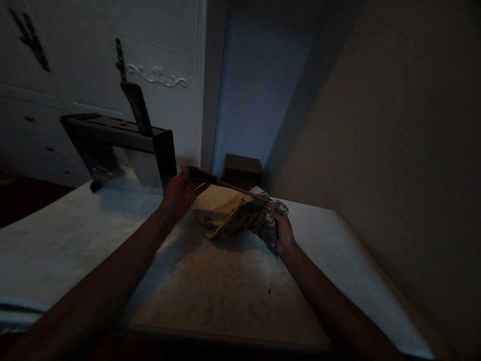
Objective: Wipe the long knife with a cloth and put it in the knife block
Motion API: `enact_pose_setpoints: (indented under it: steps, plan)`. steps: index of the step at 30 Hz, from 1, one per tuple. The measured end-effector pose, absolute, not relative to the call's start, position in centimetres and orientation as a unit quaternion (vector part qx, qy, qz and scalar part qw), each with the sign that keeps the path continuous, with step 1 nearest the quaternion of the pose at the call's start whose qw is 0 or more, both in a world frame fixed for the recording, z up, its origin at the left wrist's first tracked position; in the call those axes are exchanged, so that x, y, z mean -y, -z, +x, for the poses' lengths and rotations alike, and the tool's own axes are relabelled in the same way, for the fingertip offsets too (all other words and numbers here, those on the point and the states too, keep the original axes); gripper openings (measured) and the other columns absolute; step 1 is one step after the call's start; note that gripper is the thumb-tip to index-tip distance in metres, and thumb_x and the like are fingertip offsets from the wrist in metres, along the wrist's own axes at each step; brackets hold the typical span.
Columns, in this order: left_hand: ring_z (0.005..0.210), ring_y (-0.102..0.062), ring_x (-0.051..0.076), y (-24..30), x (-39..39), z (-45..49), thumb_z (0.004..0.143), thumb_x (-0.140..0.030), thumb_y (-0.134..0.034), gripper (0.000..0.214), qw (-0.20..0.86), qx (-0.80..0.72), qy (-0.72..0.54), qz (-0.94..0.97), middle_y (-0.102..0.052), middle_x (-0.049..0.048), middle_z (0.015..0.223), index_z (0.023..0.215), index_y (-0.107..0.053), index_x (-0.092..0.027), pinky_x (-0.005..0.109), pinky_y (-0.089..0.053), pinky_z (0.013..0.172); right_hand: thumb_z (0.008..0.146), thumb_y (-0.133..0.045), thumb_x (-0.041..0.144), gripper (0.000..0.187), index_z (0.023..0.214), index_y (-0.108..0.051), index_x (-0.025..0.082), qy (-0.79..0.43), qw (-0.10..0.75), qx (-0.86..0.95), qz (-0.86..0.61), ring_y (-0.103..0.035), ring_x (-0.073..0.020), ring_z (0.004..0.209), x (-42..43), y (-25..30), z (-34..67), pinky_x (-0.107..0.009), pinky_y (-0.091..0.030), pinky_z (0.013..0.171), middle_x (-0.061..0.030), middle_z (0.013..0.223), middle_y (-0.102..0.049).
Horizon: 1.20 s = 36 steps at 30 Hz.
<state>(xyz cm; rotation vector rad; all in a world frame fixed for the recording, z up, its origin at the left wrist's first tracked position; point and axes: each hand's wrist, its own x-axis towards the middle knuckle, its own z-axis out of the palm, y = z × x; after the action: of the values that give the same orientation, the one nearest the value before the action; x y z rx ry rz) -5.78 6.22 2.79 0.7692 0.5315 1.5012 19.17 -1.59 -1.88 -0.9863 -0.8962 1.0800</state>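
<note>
Scene dim; detail limited.

Left hand [183,192]: gripping the dark handle of a knife [225,184], fingers curled shut around it, thumb lying along the top. Blade running rightward and slightly downward, tip reaching into the folds of a cloth [240,216].

Right hand [282,231]: clutching the bunched right end of the cloth, fingers closed over the fabric at the point where the blade tip is meeting it. Remaining cloth trailing leftward, draping onto the pale table top [210,281] between both hands.

Handling, as judged:
- Knife: rigid, thin, light to moderate in weight; edge and point hazardous. Holding at the handle only, well behind the blade. Metal probably slippery if wet.
- Cloth: soft, limp, light, patterned; offering no support of its own, so bunching into a thick pad between fingers and blade. Wrapping from the spine side rather than across the edge.

Surroundings: dark knife block [120,145] standing at the far left of the table, one further handle [130,90] protruding from a slot. Small dark box [243,170] sitting beyond the hands, against the wall. White panelled cabinet [97,60] rising behind the block.
</note>
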Motion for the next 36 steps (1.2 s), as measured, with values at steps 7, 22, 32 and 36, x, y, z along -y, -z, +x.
enact_pose_setpoints:
  steps: [7, 22, 32, 36]
  plan:
    - [0.093, -0.068, 0.019, -4.2, -5.4, -6.4, 0.088, -0.043, -0.059, 0.03, 0.617, -0.202, -0.683, 0.335, -0.072, 0.0057, 0.087, 0.084, -0.062, -0.014, 0.039, -0.053, 0.09, 0.07, -0.071, 0.058, 0.045, 0.094, -0.069, 0.019, -0.516, 0.645, 0.373, -0.422, -0.072, -0.0244, 0.076, 1.4, 2.0, 19.2, -0.034, -0.059, 0.061, -0.0083, 0.082, -0.074]
    - [0.097, -0.069, 0.025, -9.5, -2.0, -9.1, 0.082, -0.04, -0.067, 0.03, 0.554, -0.242, -0.672, 0.428, -0.072, 0.0108, 0.092, 0.093, -0.063, -0.012, 0.042, -0.056, 0.086, 0.06, -0.083, 0.036, 0.036, 0.09, -0.072, 0.018, -0.576, 0.638, 0.316, -0.402, -0.072, -0.0248, 0.071, 2.3, 1.4, 18.6, -0.034, -0.06, 0.06, -0.0069, 0.082, -0.075]
    - [0.097, -0.068, 0.024, -18.6, -0.3, -13.4, 0.089, -0.04, -0.058, 0.028, 0.422, -0.277, -0.679, 0.533, -0.07, 0.0108, 0.102, 0.096, -0.062, -0.013, 0.041, -0.056, 0.085, 0.057, -0.082, 0.04, 0.042, 0.092, -0.071, 0.018, -0.541, 0.624, 0.309, -0.472, -0.072, -0.0237, 0.074, 1.9, 1.7, 19.7, -0.032, -0.059, 0.065, -0.0035, 0.085, -0.075]
    - [0.091, -0.069, 0.023, -23.1, -0.2, -16.5, 0.091, -0.042, -0.053, 0.031, 0.359, -0.333, -0.681, 0.544, -0.07, 0.0116, 0.101, 0.095, -0.062, -0.012, 0.04, -0.057, 0.081, 0.057, -0.082, 0.044, 0.048, 0.095, -0.07, 0.018, -0.524, 0.615, 0.321, -0.494, -0.072, -0.0227, 0.079, 1.9, 1.8, 19.9, -0.03, -0.059, 0.068, -0.0036, 0.092, -0.075]
